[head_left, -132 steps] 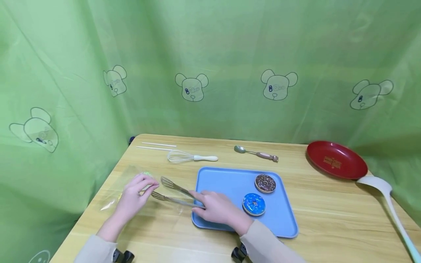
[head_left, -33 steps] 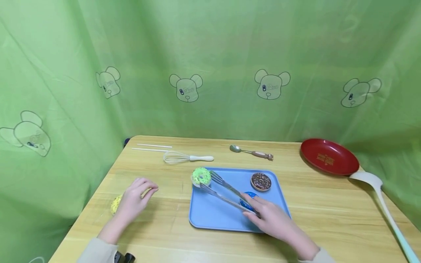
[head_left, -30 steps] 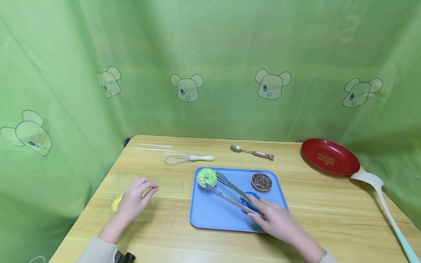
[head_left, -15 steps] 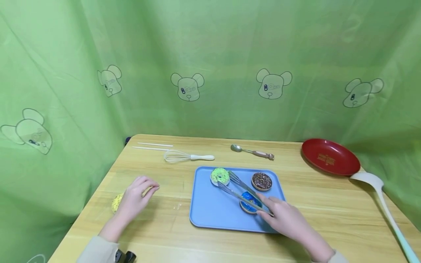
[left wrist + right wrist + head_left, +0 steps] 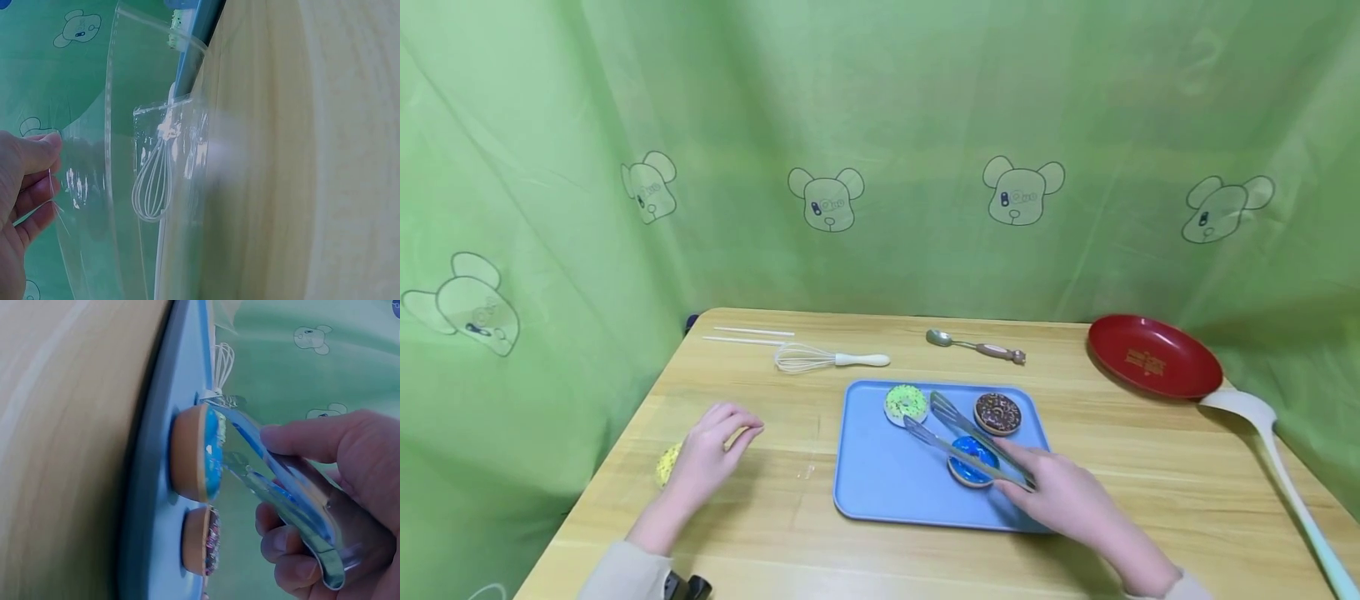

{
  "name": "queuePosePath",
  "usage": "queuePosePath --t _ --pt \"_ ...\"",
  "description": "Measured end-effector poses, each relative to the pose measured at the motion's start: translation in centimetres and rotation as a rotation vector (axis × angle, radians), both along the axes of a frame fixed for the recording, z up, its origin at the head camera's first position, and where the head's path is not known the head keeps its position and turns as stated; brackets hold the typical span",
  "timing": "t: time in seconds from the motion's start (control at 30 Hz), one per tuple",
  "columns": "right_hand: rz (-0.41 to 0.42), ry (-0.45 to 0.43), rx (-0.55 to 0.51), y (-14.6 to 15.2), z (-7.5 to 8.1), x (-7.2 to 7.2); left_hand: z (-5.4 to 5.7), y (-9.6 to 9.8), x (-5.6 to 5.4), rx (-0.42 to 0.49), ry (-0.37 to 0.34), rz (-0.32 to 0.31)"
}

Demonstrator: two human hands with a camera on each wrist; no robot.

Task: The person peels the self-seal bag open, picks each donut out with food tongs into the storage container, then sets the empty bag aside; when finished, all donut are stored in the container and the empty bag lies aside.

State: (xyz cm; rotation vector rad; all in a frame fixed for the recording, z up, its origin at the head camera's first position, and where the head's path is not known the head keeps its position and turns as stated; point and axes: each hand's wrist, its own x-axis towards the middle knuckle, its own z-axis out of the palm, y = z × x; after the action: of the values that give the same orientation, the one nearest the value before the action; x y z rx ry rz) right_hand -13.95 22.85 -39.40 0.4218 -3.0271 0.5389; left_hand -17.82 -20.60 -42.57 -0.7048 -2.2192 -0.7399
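My left hand (image 5: 715, 446) pinches the edge of a clear plastic bag (image 5: 87, 187) between thumb and fingers. A yellow sprinkled donut (image 5: 667, 463) shows through the bag, partly hidden by that hand. My right hand (image 5: 1063, 498) grips metal tongs (image 5: 972, 430) over the blue tray (image 5: 876, 492), their two arms spread apart with nothing between the tips. Just left of the tips a green sprinkled donut (image 5: 906, 403) lies on the tray. Below the tongs sits a blue-iced donut (image 5: 187, 453), and a chocolate donut (image 5: 997, 412) rests at the tray's back right.
Behind the tray lie a white whisk (image 5: 805, 358), two white sticks (image 5: 748, 340) and a spoon with a brown handle (image 5: 996, 351). A red plate (image 5: 1150, 354) and a long ladle (image 5: 1288, 475) occupy the table's right side. Green curtains (image 5: 910, 267) hang around the table.
The tongs reached to the bag, brought the green donut onto the tray, slid right with it, then let go and drew slightly right. My left hand stayed by the bag.
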Motion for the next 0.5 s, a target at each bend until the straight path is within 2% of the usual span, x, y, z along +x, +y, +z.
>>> queuePosePath --t 0.2,0.37,0.5 --pt "0.023 0.048 -0.079 0.4 0.7 0.6 0.0 0.0 0.0 -0.002 -0.004 0.01" --pt "0.1 0.081 -0.143 -0.5 0.4 0.6 0.0 -0.1 0.0 0.0 -0.009 0.012" --pt "0.185 0.129 -0.136 -1.8 -0.3 0.7 0.0 -0.1 0.0 0.005 0.002 0.007"
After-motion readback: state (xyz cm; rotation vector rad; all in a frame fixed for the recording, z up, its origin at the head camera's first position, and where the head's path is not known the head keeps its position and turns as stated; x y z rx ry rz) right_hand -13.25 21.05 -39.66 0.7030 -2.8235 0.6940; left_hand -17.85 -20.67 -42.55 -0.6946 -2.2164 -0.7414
